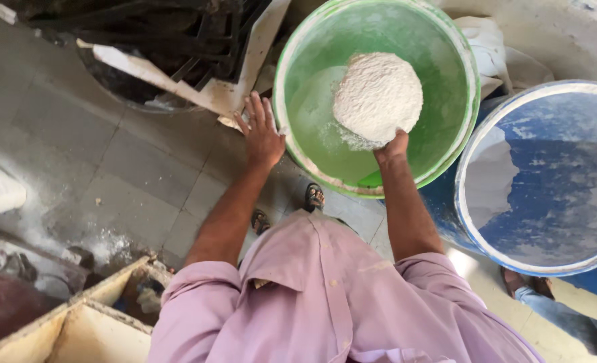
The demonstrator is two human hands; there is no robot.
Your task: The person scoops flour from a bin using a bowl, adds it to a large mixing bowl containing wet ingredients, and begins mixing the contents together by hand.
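While the right hand grips the near edge of a round scoop or pan heaped with white powder, fingers clenched on the rim and mostly hidden under the load, the left hand lies flat and spread on the outer rim of the green bucket, fingers unclenched, holding nothing, just bracing. Heap sits inside the bucket mouth, raised above the bottom, roughly centre. Cannot see the pan itself clearly, only the mound and the hand at its edge.

Progress, as a judgement: bucket looks nearly bare inside, only a thin dusty film and some pale residue on the left wall, so either the first load is about to go in or the last is coming out; cannot tell which from this view. Powder is still fully heaped, none visibly falling.

Around: blue drum just right of the bucket, touching or almost, inside smeared with white dust. Black crate-like frame on a white board up left, near the left hand. Grey tiled floor with spilled powder lower left. Wooden box bottom left. Person wears a pale purple shirt and sandals, feet just below the bucket. Another person's foot and jeans bottom right, not involved.
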